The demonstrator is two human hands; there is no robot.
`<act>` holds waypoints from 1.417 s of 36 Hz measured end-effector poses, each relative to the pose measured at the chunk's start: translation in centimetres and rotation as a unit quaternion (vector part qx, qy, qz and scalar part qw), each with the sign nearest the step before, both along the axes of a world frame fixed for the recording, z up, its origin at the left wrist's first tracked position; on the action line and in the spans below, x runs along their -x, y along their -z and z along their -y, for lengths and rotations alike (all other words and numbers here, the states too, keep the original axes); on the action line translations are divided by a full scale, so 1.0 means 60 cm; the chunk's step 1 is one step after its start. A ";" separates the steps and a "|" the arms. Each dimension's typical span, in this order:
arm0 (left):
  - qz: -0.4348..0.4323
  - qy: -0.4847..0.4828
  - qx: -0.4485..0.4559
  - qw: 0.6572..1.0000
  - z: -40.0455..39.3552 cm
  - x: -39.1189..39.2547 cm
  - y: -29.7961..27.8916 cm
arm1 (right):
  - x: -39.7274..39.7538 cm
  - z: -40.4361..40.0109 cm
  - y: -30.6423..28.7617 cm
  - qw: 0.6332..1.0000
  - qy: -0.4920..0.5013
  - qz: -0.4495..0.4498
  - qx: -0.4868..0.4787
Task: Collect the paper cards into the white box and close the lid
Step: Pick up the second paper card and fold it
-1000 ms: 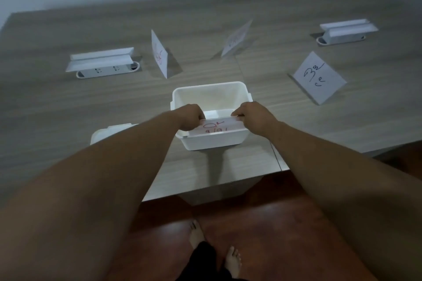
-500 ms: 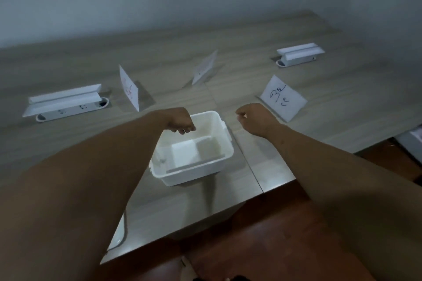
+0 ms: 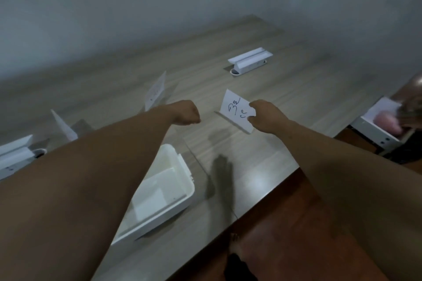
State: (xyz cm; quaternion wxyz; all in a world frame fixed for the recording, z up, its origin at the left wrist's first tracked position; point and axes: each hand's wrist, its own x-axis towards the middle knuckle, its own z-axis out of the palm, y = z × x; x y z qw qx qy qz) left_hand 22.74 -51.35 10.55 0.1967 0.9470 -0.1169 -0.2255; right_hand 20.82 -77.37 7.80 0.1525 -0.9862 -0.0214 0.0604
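The open white box (image 3: 182, 186) sits near the table's front edge, partly under my left forearm, with a paper card (image 3: 153, 198) lying flat inside. My right hand (image 3: 266, 116) pinches the right edge of a folded paper card with blue writing (image 3: 235, 109) that stands on the table. My left hand (image 3: 186, 113) hovers above the table as a loose fist, holding nothing. Two more folded cards stand further left: one (image 3: 156, 91) behind my left wrist, one (image 3: 64, 126) beside my left forearm. The lid is not visible.
Two white pop-up socket units are set in the wooden table (image 3: 296, 89), one at the back right (image 3: 250, 60), one at the left edge (image 3: 16, 155). A white drawer unit with something pink (image 3: 381, 125) stands right of the table. The table's front edge runs diagonally over a red-brown floor.
Both hands released a card into the box and lifted away. My right hand reached right and took hold of the blue-written card; the view swung right.
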 end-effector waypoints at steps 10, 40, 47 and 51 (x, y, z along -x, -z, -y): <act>-0.005 0.030 -0.053 0.998 0.130 -0.157 0.054 | -0.147 0.096 0.084 0.998 0.018 -0.060 -0.030; 0.157 -0.080 -0.008 0.984 0.059 -0.163 0.060 | -0.197 -0.020 0.065 0.961 -0.033 0.008 -0.276; 0.213 -0.126 0.017 0.969 -0.099 0.019 -0.002 | -0.075 -0.159 -0.007 0.941 -0.084 0.042 -0.326; 0.231 -0.173 0.034 0.957 -0.173 0.124 -0.025 | 0.000 -0.237 -0.025 0.933 -0.121 0.056 -0.336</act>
